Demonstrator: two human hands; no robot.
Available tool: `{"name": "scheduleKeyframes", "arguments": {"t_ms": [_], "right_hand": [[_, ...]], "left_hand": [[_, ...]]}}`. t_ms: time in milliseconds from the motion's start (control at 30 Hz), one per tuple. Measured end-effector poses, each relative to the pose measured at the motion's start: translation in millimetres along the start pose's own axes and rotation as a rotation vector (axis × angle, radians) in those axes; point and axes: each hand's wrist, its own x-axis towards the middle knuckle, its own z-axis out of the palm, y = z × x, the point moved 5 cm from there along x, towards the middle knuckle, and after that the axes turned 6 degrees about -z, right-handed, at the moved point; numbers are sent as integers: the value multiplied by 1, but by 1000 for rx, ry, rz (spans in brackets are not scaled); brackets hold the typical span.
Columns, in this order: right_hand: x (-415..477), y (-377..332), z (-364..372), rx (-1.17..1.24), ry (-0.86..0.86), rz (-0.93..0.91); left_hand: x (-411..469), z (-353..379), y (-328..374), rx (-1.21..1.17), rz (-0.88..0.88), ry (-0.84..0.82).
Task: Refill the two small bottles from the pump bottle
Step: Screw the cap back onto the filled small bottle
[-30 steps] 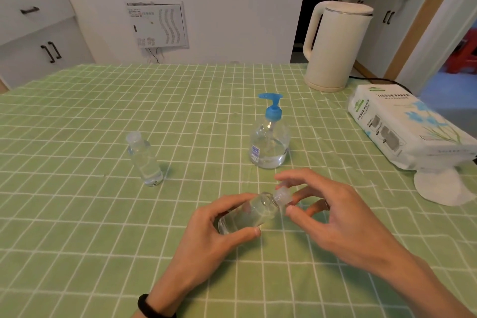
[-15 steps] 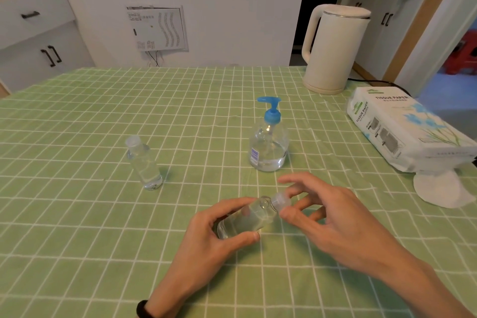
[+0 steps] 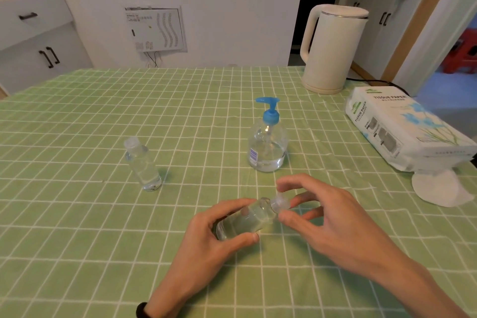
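My left hand grips a small clear bottle, tilted with its neck toward the right, just above the green checked tablecloth. My right hand pinches that bottle's clear cap between thumb and fingers. The cap sits at the bottle's mouth; whether it is still screwed on I cannot tell. A second small clear bottle stands upright and capped to the left. The pump bottle, clear with a blue pump head, stands just behind my hands.
A cream electric kettle stands at the table's back right with its cord trailing behind. A white pack of tissue paper lies at the right edge, a white round pad in front of it. Cabinets stand beyond the table.
My right fingers have shifted around the cap, and the bottle in my left hand has stayed in about the same place. The other bottles have not moved.
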Motion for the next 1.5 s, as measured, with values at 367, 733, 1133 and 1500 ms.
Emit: {"name": "scheduleKeyframes", "arguments": {"t_ms": [367,733,1133,1500], "right_hand": [[0,-4,-1,53,10,-8],[0,-1,0,71,13,-4],[-1,1,2,28,12,11],[-2,-9,11,-108,72,-37]], "left_hand": [[-1,1,1,-1,-8,-2],[-1,-1,1,7,-20,18],[-2,0,-1,39,-30,19],[-2,-2,-3,0,-22,83]]}}
